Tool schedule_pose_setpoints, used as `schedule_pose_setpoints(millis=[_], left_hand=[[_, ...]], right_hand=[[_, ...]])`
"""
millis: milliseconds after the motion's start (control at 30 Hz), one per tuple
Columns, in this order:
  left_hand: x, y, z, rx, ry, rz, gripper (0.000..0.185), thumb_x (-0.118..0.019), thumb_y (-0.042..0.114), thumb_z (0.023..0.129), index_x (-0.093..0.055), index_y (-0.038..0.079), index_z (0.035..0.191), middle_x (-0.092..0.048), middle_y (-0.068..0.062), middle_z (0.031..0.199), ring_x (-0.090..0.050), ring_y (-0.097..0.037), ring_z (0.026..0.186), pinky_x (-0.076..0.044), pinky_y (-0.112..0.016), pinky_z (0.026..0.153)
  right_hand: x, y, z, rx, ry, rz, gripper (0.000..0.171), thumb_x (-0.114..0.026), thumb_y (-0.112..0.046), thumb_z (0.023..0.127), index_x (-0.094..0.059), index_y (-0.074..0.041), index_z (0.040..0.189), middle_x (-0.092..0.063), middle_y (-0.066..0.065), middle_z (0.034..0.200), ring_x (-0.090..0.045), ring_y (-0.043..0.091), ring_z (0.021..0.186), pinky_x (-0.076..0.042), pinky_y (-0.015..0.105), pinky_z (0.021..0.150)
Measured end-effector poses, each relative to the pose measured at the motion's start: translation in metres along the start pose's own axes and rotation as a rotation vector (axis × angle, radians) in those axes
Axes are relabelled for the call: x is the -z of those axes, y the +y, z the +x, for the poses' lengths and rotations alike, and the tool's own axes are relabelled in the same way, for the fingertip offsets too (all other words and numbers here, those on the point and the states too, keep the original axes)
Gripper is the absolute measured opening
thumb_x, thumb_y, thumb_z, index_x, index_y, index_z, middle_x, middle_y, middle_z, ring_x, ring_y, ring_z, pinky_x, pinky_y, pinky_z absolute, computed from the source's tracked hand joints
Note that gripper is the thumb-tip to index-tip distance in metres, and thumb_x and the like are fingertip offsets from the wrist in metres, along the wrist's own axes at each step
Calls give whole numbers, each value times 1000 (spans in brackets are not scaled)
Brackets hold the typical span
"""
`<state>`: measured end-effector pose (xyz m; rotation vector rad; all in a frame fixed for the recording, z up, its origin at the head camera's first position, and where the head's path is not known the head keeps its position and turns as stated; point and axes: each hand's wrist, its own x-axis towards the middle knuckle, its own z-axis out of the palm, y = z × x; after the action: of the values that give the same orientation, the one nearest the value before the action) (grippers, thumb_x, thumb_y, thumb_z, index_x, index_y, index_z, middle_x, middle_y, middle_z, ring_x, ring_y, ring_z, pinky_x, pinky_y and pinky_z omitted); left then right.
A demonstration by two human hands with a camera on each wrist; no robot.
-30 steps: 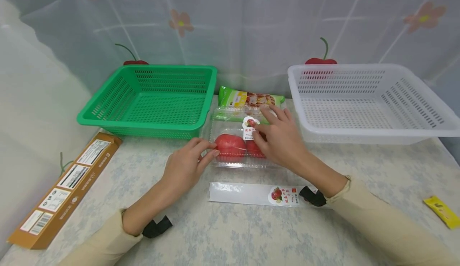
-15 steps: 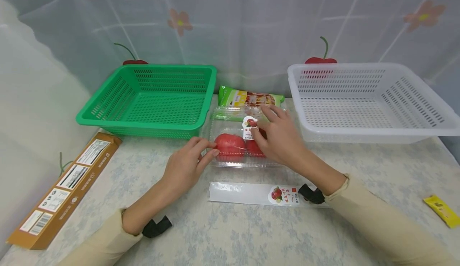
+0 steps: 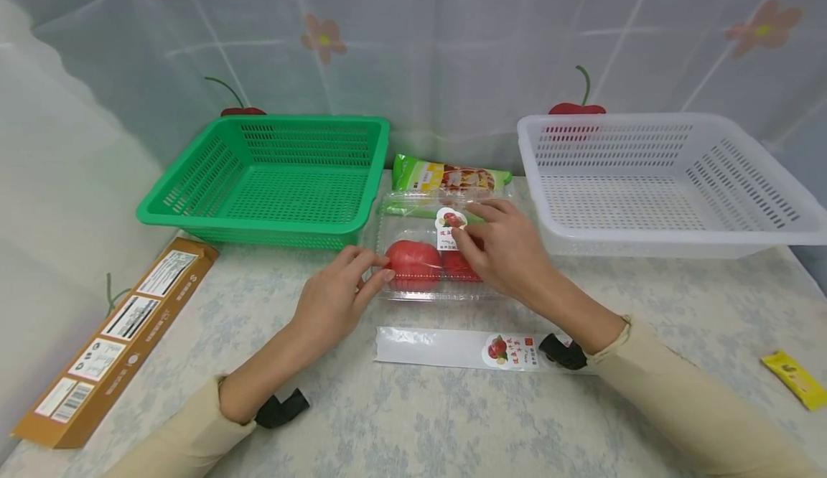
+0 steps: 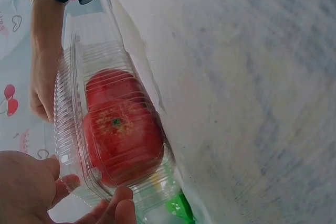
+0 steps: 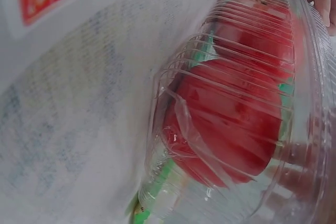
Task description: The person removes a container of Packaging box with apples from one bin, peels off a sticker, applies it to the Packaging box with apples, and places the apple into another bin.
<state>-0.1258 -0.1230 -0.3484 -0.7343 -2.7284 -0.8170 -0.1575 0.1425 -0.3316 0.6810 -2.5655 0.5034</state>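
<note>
The left hand (image 3: pixel 332 295) held the left end of the clear box (image 3: pixel 408 228) between thumb and fingers; the right hand (image 3: pixel 510 252) gripped nothing, its loose thumb touching the white label (image 3: pixel 446 240) on top. The box, holding red fruit (image 3: pixel 413 261), lay between the green basket (image 3: pixel 248 228) and white basket (image 3: pixel 685 239)

The pale bench (image 3: pixel 420 420), faintly patched with blue, carries a clear plastic box (image 3: pixel 410 229). Left of the box stands a green basket (image 3: pixel 258 230); right of it, a white basket (image 3: pixel 685 240). Just behind the box lies a green packet (image 3: pixel 457 176); in front, a sticker strip (image 3: pixel 429 347). Well left of it lies a brown carton (image 3: pixel 119 341), well right a yellow sachet (image 3: pixel 795 380).
</note>
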Motion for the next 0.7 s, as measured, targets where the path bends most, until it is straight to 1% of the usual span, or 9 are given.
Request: schedule_pose_setpoints(millis=[67,133,167,300,400,467,567,667,700], left_hand=[[0,0,0,2,-1,3,20,-68,30,95,-68,17,111,-61,-2,110,-53,-9,68,-42,-27,49],[0,1,-1,4,-2,4,20,-67,30,96,-68,17,111,-61,-2,111,-53,-9,68,-42,-27,49],[0,1,-1,3,-1,5,20,-67,29,96,-68,17,111,-61,-2,110,-53,-9,68,-42,-27,49],[1,1,-1,1,-2,7,19,-67,28,96,-68,17,111,-61,-2,111,-53,-9,68,-42,-26,49],[1,1,-1,3,-5,4,19,-67,29,96,-68,17,111,-61,-2,111,-54,-9,67,-42,-26,49],[1,1,0,6,-8,1,19,-67,29,96,-68,17,111,-61,-2,111,-53,-9,67,-42,-26,49],[2,1,0,11,-10,-2,19,-67,29,96,-68,18,111,-61,-1,110,-53,-9,67,-42,-27,49],[1,2,-1,9,-10,-3,19,-67,29,96,-68,17,111,-61,-2,111,-54,-9,68,-42,-27,50],[1,2,0,7,-10,-5,19,-67,29,96,-68,18,111,-61,-2,111,-54,-9,68,-42,-27,50]], right_hand=[[1,-1,0,-32,-36,0,34,-58,-30,96,-78,-4,101,-64,18,126,-51,36,125,-35,47,107],[1,-1,0,-43,-54,4,35,-56,-32,96,-77,-5,106,-61,18,130,-47,37,129,-32,47,110],[0,0,0,-38,-52,9,35,-56,-31,97,-78,-5,101,-62,18,129,-46,36,130,-30,47,111],[-1,2,0,36,11,37,36,-56,-23,95,-78,-6,73,-72,16,105,-51,34,127,-28,43,112],[0,2,1,76,41,35,38,-56,-20,94,-75,-5,65,-73,16,98,-55,33,123,-30,42,111],[0,2,1,72,22,22,31,-57,-20,93,-78,-4,76,-70,18,111,-54,34,124,-32,43,110],[1,1,1,44,-69,-2,26,-58,-23,94,-78,-7,98,-61,18,131,-45,37,131,-30,48,111],[2,1,2,5,-193,-37,36,-54,-28,98,-67,-13,128,-42,20,149,-27,42,141,-22,57,113],[2,1,3,-14,-234,-46,39,-51,-29,100,-63,-15,134,-35,20,153,-19,42,144,-18,59,113]])
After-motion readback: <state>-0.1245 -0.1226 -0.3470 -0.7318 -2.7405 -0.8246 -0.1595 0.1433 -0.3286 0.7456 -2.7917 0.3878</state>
